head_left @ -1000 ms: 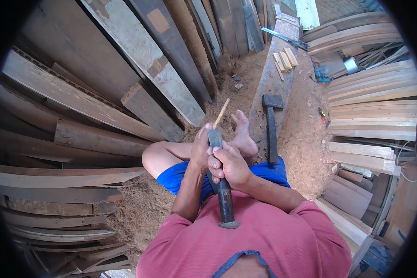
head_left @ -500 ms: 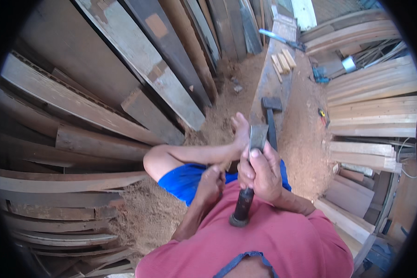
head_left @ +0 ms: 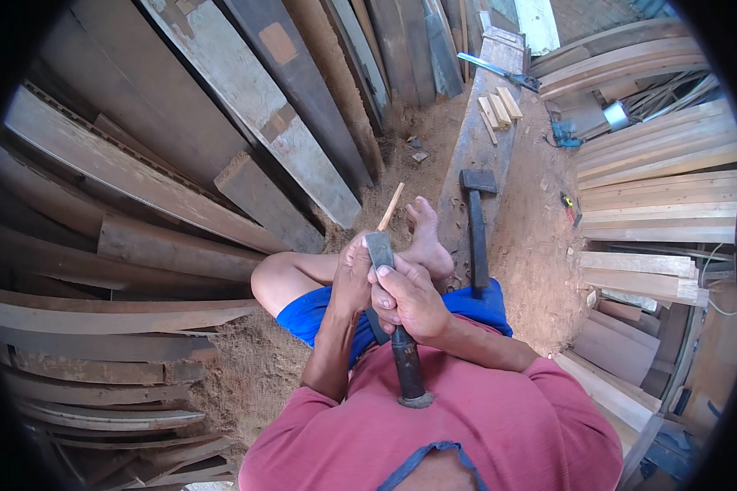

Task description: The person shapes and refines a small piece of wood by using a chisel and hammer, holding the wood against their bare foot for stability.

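My right hand (head_left: 407,296) is wrapped round a chisel (head_left: 407,364), whose wide metal blade points away from me and whose dark handle end rests against my shirt. Close beside the blade, my left hand (head_left: 352,274) is closed on a thin wooden stick (head_left: 391,206). The stick's pale upper part sticks out past the fingers; its lower part is hidden behind the hands and blade. To the right of my bare foot lies a mallet (head_left: 477,221) with a dark block head and long handle, on a plank (head_left: 458,196).
Several small wood pieces (head_left: 499,108) and a handsaw (head_left: 499,70) lie farther up the plank. Stacked boards (head_left: 663,200) stand at the right, with long planks (head_left: 254,106) leaning at the left. Sawdust (head_left: 262,368) covers the floor. A blue power tool (head_left: 565,132) sits at the far right.
My left hand has risen from my lap to beside the chisel blade, bringing the stick into plain view. The chisel and right hand have shifted left and nearer to me.
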Demonstrator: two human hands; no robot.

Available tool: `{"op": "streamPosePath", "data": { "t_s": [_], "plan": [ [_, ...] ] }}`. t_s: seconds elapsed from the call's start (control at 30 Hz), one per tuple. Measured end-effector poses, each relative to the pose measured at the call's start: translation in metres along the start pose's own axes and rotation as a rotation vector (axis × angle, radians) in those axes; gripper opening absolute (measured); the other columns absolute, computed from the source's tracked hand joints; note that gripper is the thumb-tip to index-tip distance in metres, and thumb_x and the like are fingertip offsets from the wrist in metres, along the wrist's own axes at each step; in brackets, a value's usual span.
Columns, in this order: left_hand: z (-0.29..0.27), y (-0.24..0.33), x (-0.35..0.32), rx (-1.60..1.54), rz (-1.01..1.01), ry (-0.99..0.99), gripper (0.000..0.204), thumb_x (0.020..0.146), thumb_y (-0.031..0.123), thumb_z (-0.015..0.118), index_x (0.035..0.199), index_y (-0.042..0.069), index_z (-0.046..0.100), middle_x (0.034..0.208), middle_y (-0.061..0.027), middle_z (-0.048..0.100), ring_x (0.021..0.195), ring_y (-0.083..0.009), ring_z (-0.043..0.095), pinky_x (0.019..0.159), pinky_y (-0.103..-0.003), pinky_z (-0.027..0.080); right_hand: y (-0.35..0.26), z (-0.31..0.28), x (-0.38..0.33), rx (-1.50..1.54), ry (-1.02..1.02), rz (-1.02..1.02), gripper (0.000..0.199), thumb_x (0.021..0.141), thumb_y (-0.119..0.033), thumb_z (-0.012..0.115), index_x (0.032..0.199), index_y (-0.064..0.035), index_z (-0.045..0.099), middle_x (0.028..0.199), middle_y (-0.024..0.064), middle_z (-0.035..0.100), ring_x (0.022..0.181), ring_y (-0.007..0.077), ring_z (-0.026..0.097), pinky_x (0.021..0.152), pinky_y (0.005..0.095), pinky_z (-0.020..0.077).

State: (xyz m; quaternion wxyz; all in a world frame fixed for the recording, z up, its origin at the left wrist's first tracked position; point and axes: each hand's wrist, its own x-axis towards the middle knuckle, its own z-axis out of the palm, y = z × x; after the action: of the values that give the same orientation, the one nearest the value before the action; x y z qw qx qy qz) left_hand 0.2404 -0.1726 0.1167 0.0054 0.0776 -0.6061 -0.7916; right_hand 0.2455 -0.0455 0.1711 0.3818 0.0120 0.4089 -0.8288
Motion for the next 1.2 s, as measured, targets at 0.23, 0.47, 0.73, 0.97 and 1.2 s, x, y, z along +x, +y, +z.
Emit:
{"op": "streamPosePath", "data": {
  "t_s": [0.23, 0.47, 0.73, 0.97, 1.2],
  "plan": [
    [0.004, 0.004, -0.027, 0.271, 0.021, -0.068, 0.038, 0.105, 0.032, 0.035, 0.079, 0.009, 0.050, 0.063, 0.0035, 0.045, 0.058, -0.0050, 0.042, 0.053, -0.024, 0.036, -0.011, -0.009, -0.016, -0.012, 0.127, -0.157, 0.018, 0.102, -0.023, 0.039, 0.097, -0.0074, 0.047, 0.062, -0.0020, 0.040, 0.043, 0.0074, 0.038, 0.042, 0.0254, 0.0396],
    [-0.005, -0.036, -0.054, -0.162, -0.295, 0.061, 0.034, 0.104, 0.033, 0.040, 0.082, 0.009, 0.050, 0.059, 0.0050, 0.038, 0.053, -0.0045, 0.036, 0.048, -0.021, 0.031, -0.035, -0.044, -0.010, -0.070, 0.231, -0.292, 0.015, 0.101, -0.023, 0.043, 0.102, -0.0082, 0.048, 0.060, -0.0017, 0.041, 0.043, 0.0065, 0.037, 0.041, 0.0248, 0.0386],
    [0.015, -0.025, -0.028, 0.016, -0.070, -0.094, 0.034, 0.102, 0.037, 0.044, 0.092, 0.006, 0.054, 0.061, 0.0026, 0.044, 0.053, -0.0060, 0.038, 0.049, -0.022, 0.031, -0.036, -0.063, 0.030, -0.524, 0.340, -0.408, 0.012, 0.094, -0.017, 0.059, 0.092, -0.0056, 0.056, 0.060, -0.0035, 0.050, 0.048, 0.0026, 0.046, 0.043, 0.0210, 0.0369],
    [0.005, -0.027, -0.030, -0.292, -0.362, -0.211, 0.041, 0.102, 0.041, 0.042, 0.089, 0.005, 0.055, 0.059, 0.0020, 0.042, 0.051, -0.0074, 0.036, 0.048, -0.023, 0.031, -0.033, -0.075, 0.034, -0.489, 0.259, -0.312, 0.020, 0.098, -0.019, 0.052, 0.111, -0.0033, 0.054, 0.067, -0.0028, 0.050, 0.049, 0.0028, 0.044, 0.046, 0.0204, 0.0401],
    [-0.005, -0.046, 0.002, -0.395, -0.326, -0.057, 0.037, 0.103, 0.039, 0.039, 0.090, 0.008, 0.055, 0.061, 0.0026, 0.043, 0.050, -0.0066, 0.036, 0.047, -0.022, 0.031, -0.020, -0.049, 0.033, 0.208, 0.194, -0.200, 0.020, 0.100, -0.022, 0.047, 0.113, -0.0069, 0.048, 0.077, 0.0004, 0.052, 0.051, 0.0081, 0.047, 0.047, 0.0252, 0.0448]
  ]
}}
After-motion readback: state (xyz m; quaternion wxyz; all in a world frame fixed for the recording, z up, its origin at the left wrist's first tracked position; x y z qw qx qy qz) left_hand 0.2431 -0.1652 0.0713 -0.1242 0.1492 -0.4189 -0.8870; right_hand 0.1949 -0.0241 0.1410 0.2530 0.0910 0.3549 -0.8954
